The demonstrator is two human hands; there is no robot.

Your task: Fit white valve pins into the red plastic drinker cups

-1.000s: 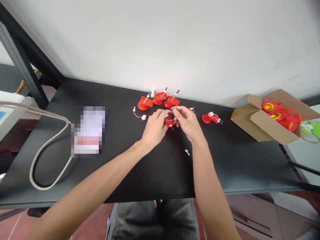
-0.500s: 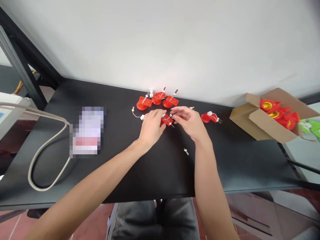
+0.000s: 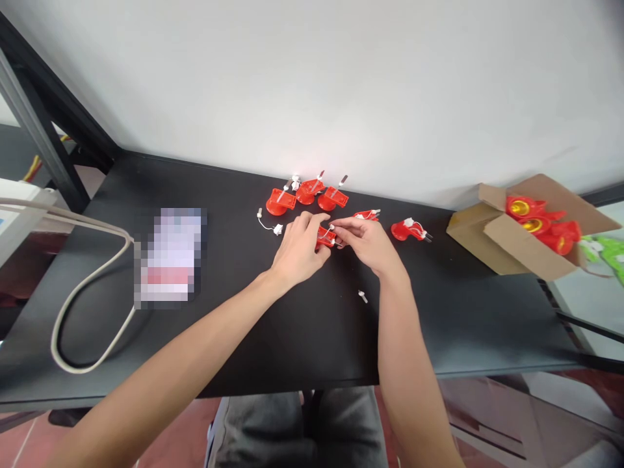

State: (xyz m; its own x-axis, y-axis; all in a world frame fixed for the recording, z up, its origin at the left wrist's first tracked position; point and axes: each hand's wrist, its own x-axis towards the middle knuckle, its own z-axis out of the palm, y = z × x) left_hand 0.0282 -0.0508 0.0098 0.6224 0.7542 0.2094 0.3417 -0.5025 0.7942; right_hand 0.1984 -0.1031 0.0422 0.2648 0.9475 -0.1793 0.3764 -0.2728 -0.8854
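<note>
Between my hands, low over the black table, is a red plastic housing [image 3: 325, 237] with a white wire and small metal parts. My left hand [image 3: 301, 245] is closed around its left side. The thumb and index finger of my right hand [image 3: 363, 239] pinch a small white piece with a metal end [image 3: 332, 227] at the housing's upper right. Just behind my right hand lies another red housing [image 3: 365, 215], partly covered by it. A loose white wire with a plug [image 3: 267, 224] rests left of my left hand.
Several red housings with upright metal strips [image 3: 308, 190] stand behind my hands. One more red housing [image 3: 408, 229] lies to the right, near a cardboard box [image 3: 480, 240] of red parts. A small white-metal piece [image 3: 363, 296] lies in front. At left are a blurred-out phone [image 3: 173, 253] and a cable [image 3: 57, 338].
My right hand has shifted slightly left and lower at the wrist, uncovering more of the red housing behind it. The held housing has turned a little.
</note>
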